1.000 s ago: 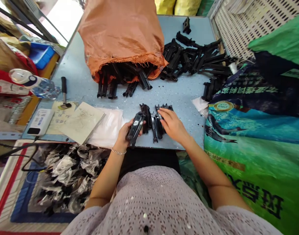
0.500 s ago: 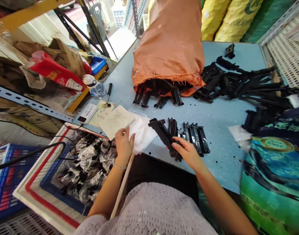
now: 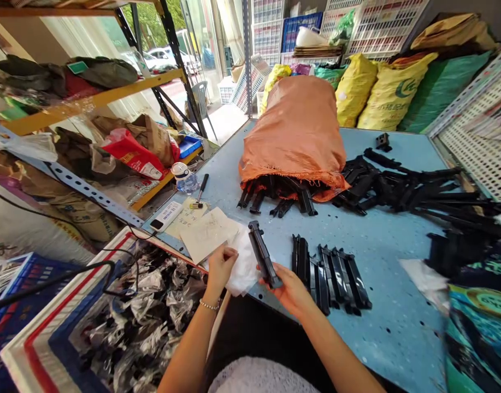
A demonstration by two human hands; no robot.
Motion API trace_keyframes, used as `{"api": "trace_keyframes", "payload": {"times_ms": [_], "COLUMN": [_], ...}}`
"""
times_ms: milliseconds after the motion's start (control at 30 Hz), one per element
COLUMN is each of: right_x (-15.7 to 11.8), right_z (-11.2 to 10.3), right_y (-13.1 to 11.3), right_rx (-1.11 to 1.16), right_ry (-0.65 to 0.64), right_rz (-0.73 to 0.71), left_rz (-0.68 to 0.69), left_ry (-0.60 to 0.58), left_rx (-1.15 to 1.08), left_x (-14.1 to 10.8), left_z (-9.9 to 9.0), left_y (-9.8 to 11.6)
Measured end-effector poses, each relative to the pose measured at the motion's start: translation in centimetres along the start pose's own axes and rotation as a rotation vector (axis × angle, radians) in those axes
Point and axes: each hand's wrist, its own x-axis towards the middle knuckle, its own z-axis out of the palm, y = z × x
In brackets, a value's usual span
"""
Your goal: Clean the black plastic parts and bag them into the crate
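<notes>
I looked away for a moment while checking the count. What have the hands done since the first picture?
The left hand has let go of the black part it held and moved left onto the white sheet. The right hand has left the top of the row of black parts and now holds a black part upright beside it. The orange sack and the heap at its mouth stayed as they were.

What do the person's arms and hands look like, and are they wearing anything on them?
Both arms are bare, with no sleeves on them. The left hand has a thin silver-coloured bead bracelet at its wrist. The right hand shows nothing worn. A pale knitted top shows at the bottom of the view.
</notes>
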Motion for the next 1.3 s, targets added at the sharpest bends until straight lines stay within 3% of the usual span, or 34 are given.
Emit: {"api": "trace_keyframes", "payload": {"times_ms": [200,467,600,733,800,967,1133,1233,1300], "right_x": [2.4,2.3,2.3,2.3,2.1,2.0,2.0,1.8,1.7], "right_z": [2.1,1.4,0.9,0.6,0.6,0.5,0.0,-0.3,-0.6], "right_y": [1.1,1.8,1.3,1.1,1.1,1.2,1.4,1.5,1.5], "right_rx": [0.106,0.06,0.051,0.017,0.016,0.076,0.128,0.133,0.146], "right_ry": [-0.122,-0.116,-0.107,-0.105,-0.096,-0.079,-0.084,-0.084,-0.07], "right_rz": [0.08,0.109,0.064,0.051,0.033,0.037,0.07,0.073,0.069], "left_rz": [-0.09,-0.243,-0.186,-0.168,-0.19,-0.319,-0.194,-0.138,0.01], "left_ry": [-0.114,-0.093,-0.088,-0.247,-0.29,-0.269,-0.031,-0.063,-0.048], "left_rx": [-0.125,-0.415,-0.316,-0.131,-0.125,-0.18,-0.009,-0.108,-0.055], "left_x": [-2.9,-3.1,-2.8,-2.5,-2.4,-2.0,-1.4,-1.3,-1.3], "left_z": [1.9,0.7,0.3,-0.1,-0.3,-0.3,1.0,0.9,0.1], "left_y": [1.4,1.6,1.9,1.9,1.8,0.9,0.1,0.4,1.0]}}
